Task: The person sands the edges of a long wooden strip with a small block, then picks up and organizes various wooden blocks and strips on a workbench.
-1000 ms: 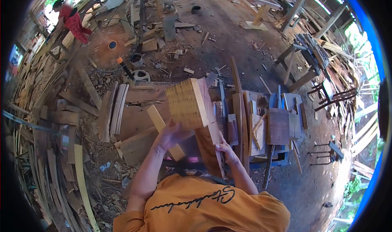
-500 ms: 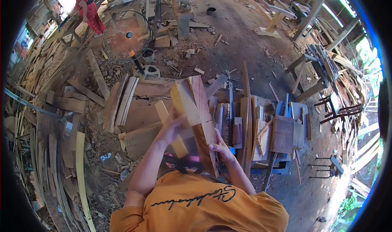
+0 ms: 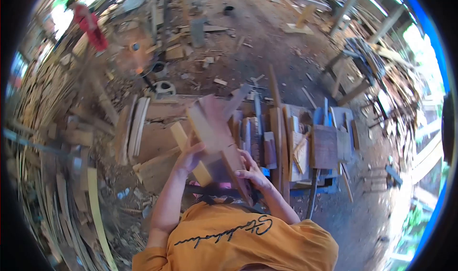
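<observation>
Between my hands is a wooden piece made of boards that meet at a seam, partly blurred by motion. My left hand grips its left side, fingers partly hidden behind it. On the lower right edge, my right hand is closed around the wood, thumb on the near face. A pale wooden strip lies beyond and below my left hand. The piece is held tilted above the workbench, its upper end leaning away to the left.
To the right stand several upright boards and a dark wooden block. Pale slats lie on the left. A fan stands ahead, with a person in red farther off. Scrap wood is piled along the left.
The wooden piece has turned, so its broad face shows more and its upper end sits farther left. Both hands keep their hold. The whole view has shifted slightly.
</observation>
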Tool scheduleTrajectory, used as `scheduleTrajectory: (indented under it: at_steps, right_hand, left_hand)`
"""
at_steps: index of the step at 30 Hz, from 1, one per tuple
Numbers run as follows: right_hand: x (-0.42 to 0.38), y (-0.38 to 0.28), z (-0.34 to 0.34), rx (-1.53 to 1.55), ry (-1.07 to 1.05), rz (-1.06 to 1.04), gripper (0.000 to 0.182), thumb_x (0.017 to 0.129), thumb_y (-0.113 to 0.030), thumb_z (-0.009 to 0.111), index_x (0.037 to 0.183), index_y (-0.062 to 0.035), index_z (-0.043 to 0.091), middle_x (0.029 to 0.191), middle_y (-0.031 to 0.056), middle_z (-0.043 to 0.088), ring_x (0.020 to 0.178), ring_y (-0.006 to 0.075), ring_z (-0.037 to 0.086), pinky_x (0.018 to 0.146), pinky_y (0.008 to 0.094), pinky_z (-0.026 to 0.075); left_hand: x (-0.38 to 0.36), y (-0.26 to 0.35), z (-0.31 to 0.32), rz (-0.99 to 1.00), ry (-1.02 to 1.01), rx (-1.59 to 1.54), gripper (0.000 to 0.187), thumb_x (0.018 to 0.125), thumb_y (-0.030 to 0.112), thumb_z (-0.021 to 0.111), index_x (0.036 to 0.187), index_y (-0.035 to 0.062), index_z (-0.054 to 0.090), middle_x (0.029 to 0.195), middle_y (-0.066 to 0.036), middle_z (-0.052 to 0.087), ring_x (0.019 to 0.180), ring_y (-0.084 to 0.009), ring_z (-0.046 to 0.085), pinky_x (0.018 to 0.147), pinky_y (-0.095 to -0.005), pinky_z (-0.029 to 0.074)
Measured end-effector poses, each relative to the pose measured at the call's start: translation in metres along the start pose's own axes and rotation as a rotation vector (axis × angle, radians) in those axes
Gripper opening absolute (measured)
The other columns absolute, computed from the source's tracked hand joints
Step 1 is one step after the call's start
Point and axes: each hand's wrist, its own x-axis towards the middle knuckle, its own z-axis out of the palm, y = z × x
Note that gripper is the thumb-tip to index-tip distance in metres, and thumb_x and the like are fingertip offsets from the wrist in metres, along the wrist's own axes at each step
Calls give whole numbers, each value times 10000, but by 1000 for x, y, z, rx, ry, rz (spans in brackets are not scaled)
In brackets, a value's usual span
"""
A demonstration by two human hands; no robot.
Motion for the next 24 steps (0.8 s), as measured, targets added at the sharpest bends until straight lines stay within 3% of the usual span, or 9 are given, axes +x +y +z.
scheduleTrajectory:
  at_steps: [2, 5, 8, 12, 14, 16, 18, 24]
  right_hand:
    - [-8, -6, 0, -90, 43, -34, 959, 685, -373, 855, 1484, -154, 372, 1297, 158, 516, 1186, 251, 491, 1047, 394, 364]
    - [-19, -4, -16, -188, 172, -79, 944, 674, -395, 859, 1470, -158, 409, 1313, 171, 508, 1200, 275, 493, 1055, 401, 362]
    - [-30, 6, -47, -555, 477, -232, 923, 617, -388, 876, 1427, -178, 486, 1321, 207, 497, 1251, 339, 459, 1081, 449, 347]
    - [-59, -10, -88, -886, 863, -112, 900, 602, -387, 865, 1409, -226, 500, 1272, 240, 478, 1240, 400, 445, 1081, 488, 346]
    - [-72, -25, -101, -953, 1029, 105, 900, 617, -411, 843, 1420, -294, 455, 1297, 269, 457, 1263, 429, 416, 1050, 509, 368]
    - [-79, -22, -124, -1008, 1182, 205, 924, 614, -431, 837, 1433, -296, 431, 1319, 272, 442, 1269, 436, 406, 1046, 544, 354]
    - [-82, -17, -150, -1007, 1241, 247, 939, 605, -447, 837, 1436, -300, 424, 1324, 267, 438, 1268, 436, 406, 1043, 558, 347]
    - [-82, -10, -188, -969, 1297, 352, 944, 588, -477, 823, 1431, -323, 425, 1336, 241, 438, 1272, 428, 398, 1036, 569, 336]
  left_hand:
    - [2, -12, -17, -31, 32, 25, 816, 798, 340, 792, 1447, 94, 362, 1349, -101, 511, 1278, -256, 501, 1091, -438, 407]
    - [-1, -10, -21, -53, -44, -73, 737, 836, 355, 752, 1427, 91, 401, 1348, -113, 527, 1274, -279, 507, 1090, -478, 408]
    - [-10, -7, -56, -8, -2, -7, 752, 836, 387, 747, 1430, 85, 397, 1366, -119, 518, 1284, -300, 496, 1086, -528, 392]
    - [-35, 17, -85, 4, 63, 51, 740, 844, 412, 736, 1425, 93, 408, 1360, -115, 518, 1275, -318, 497, 1063, -564, 385]
    - [-46, 23, -116, -12, 201, -8, 738, 840, 428, 733, 1426, 113, 415, 1360, -114, 505, 1254, -331, 499, 1036, -578, 384]
    - [-58, 35, -136, -32, 223, -77, 721, 838, 405, 733, 1421, 120, 418, 1335, -118, 516, 1242, -340, 499, 1027, -582, 384]
    - [-69, 43, -148, -54, 243, -143, 706, 836, 381, 732, 1417, 127, 422, 1310, -123, 527, 1229, -350, 499, 1017, -587, 384]
    - [-81, 59, -157, 3, 453, -179, 773, 808, 511, 688, 1444, 178, 400, 1386, -92, 454, 1270, -340, 432, 982, -615, 376]
